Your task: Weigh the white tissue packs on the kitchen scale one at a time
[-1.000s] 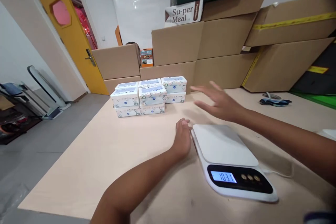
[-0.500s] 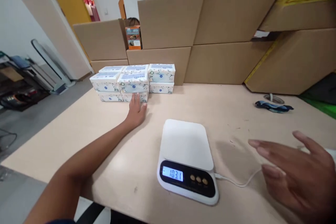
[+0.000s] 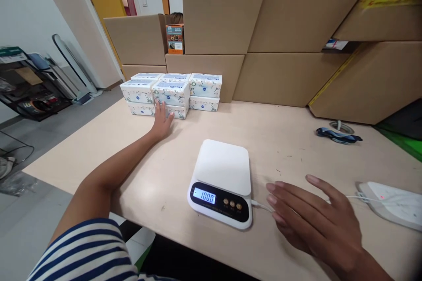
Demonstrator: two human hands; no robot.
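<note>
My left hand reaches forward, its fingers stretched out and touching the front of a stack of white tissue packs at the far side of the table. It holds nothing. My right hand lies flat and open on the table, fingers spread, just right of a white digital scale. The scale's platform is bare and its lit display reads 100.0. A thin white cable runs from the scale under my right fingers.
Large cardboard boxes are stacked along the back of the table. A small orange carton stands between them. A blue and black item and a white device with a red light lie at the right. A yellow door and a shelf are at the left.
My right hand came down and left, from hovering to lying beside the scale. My left hand edged up against the tissue packs. The display changed from 103.1 to 100.0.
</note>
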